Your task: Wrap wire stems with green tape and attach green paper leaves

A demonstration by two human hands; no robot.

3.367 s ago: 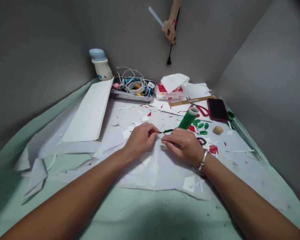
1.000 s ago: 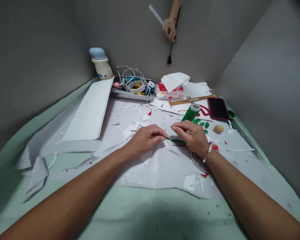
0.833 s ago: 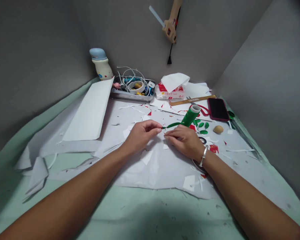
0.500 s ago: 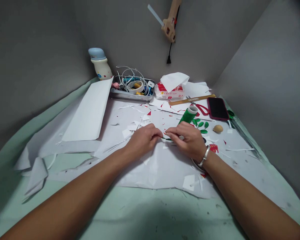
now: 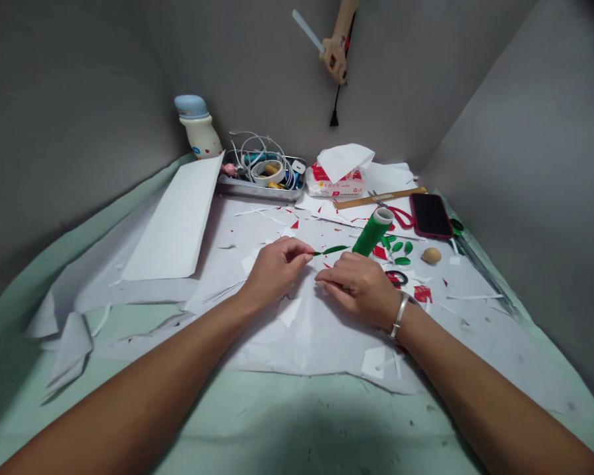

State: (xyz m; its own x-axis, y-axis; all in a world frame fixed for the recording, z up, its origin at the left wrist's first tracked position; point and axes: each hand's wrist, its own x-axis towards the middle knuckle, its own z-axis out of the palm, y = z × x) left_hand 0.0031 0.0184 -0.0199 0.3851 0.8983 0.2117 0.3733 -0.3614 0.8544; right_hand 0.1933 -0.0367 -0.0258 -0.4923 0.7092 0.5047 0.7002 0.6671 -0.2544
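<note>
My left hand (image 5: 280, 267) is closed in a pinch on one tip of a slim green leaf-shaped piece (image 5: 334, 250), whose other end points right toward a green thread spool (image 5: 371, 234). My right hand (image 5: 359, 287) lies lower and to the right, thumb and fingers pressed together, apart from the leaf-shaped piece. Anything between those fingertips is too small to make out. The spool leans just behind the right hand. Several small green leaves (image 5: 402, 260) lie right of the spool, and a black ring-shaped thing (image 5: 397, 278) shows beside the right hand.
White paper (image 5: 301, 343) with red and white scraps covers the table. Behind stand a metal tray (image 5: 262, 192) of cords and spools, a tissue pack (image 5: 334, 183) and a bottle (image 5: 200, 135). Rightward lie a ruler (image 5: 383, 196), red-handled scissors (image 5: 400, 218), a phone (image 5: 430, 214) and a brown lump (image 5: 431, 255).
My hands have drawn apart slightly; the right moved down and left, the left a little up and left. The green leaf-shaped piece now shows fully between left fingers and spool.
</note>
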